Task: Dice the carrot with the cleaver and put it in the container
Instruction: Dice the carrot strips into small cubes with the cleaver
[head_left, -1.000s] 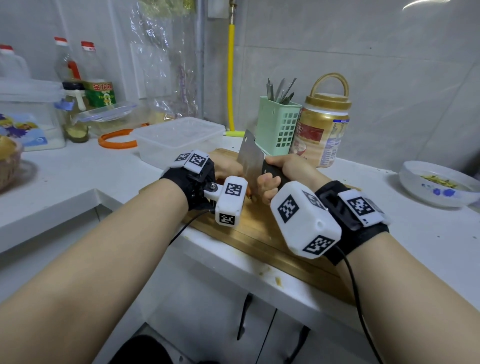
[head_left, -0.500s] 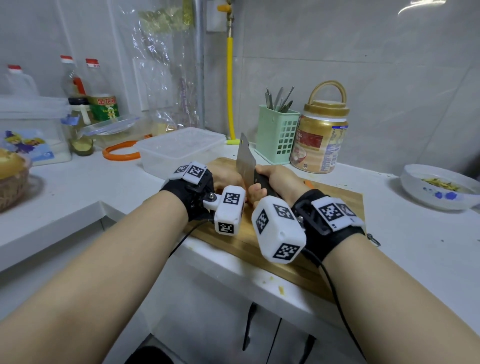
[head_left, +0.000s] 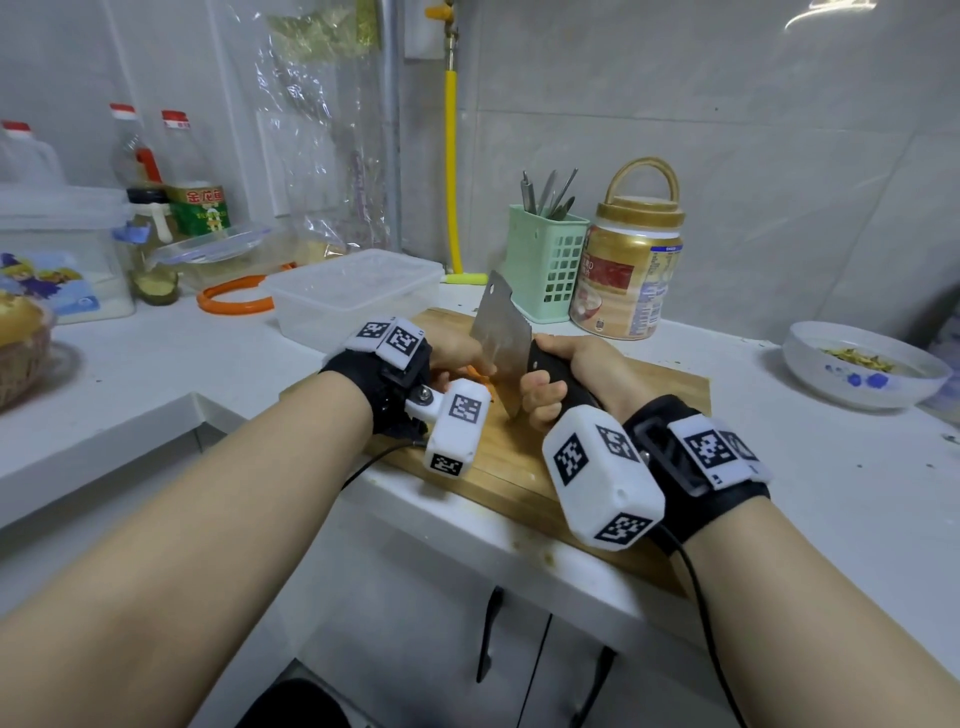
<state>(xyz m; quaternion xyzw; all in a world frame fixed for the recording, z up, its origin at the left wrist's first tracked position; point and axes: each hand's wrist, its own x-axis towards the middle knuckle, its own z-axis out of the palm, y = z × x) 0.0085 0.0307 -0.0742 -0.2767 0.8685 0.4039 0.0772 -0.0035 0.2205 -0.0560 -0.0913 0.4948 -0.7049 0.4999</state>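
Observation:
My right hand (head_left: 566, 376) grips the black handle of the cleaver (head_left: 501, 338), whose steel blade stands edge-down on the wooden cutting board (head_left: 660, 384). My left hand (head_left: 452, 351) sits just left of the blade and holds the carrot (head_left: 475, 375) down on the board; only a small orange bit of it shows between my fingers and the blade. The clear plastic container (head_left: 353, 296) stands behind my left hand at the board's far left corner. White tracking blocks on both wrists hide part of the board.
A green utensil basket (head_left: 545, 260) and a gold-lidded jar (head_left: 631, 265) stand behind the board. A white bowl (head_left: 862, 366) with scraps sits at the right. Bottles, an orange ring (head_left: 234, 301) and a lidded box are at the back left. The counter's front edge runs under my wrists.
The cleaver blade has come down closer to the board beside the carrot. Both hands stay in about the same place on the board.

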